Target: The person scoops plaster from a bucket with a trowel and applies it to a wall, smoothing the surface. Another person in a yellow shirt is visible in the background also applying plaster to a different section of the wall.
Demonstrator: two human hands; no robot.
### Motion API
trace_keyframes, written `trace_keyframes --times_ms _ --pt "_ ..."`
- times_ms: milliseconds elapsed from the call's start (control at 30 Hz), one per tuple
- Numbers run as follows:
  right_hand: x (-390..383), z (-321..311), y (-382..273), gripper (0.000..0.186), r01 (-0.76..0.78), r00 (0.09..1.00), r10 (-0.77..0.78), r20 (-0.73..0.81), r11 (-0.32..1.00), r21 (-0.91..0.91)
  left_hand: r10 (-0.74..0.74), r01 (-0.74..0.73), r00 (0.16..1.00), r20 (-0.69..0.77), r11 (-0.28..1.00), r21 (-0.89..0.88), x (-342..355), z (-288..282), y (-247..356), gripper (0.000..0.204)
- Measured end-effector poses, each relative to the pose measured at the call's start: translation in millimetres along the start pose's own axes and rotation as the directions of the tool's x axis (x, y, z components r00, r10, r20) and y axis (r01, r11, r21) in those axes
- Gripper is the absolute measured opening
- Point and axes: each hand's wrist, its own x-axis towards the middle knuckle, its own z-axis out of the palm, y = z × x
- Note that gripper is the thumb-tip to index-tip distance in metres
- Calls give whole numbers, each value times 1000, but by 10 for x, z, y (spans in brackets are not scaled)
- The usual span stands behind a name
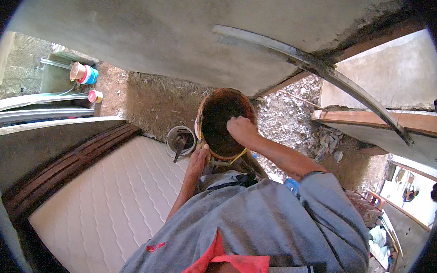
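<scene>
Both hands meet at the bucket, straight ahead of the body, round mouth upward: the left hand clasps its near-left rim, while the right hand, nearer its middle, curls over the opening (whether those fingers pinch anything, I cannot tell).

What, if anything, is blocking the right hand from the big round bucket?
Nothing visible. The right hand is already at the open mouth of the big round bucket. The left hand is at its near rim, and the smaller white bucket sits off to the left.
</scene>
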Motion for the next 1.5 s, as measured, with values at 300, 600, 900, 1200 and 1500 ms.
trace_keyframes --times_ms 300,600,900,1200,1500 --pt "-177 179 335 20 -143 946 82 313 973 179 -17 22 999 32 987 -162 -79 29 -30 35" --pt "-422 1152 645 18 -87 996 91 -7 970 227 52 -57 998 -46 992 -116 -96 93 -371 37" --pt "-339 1258 -280 33 -402 892 43 450 530 747 4 -9 999 -38 993 -117 -383 -202 -95 43" --pt "-273 328 -234 43 -789 607 -272 747 -320 525 -133 39 974 -181 892 -450 -364 52 -26 40" --pt "8 86 385 17 -105 994 104 -13 991 -88 9 -23 999 -46 951 -307 -300 214 -60 26"
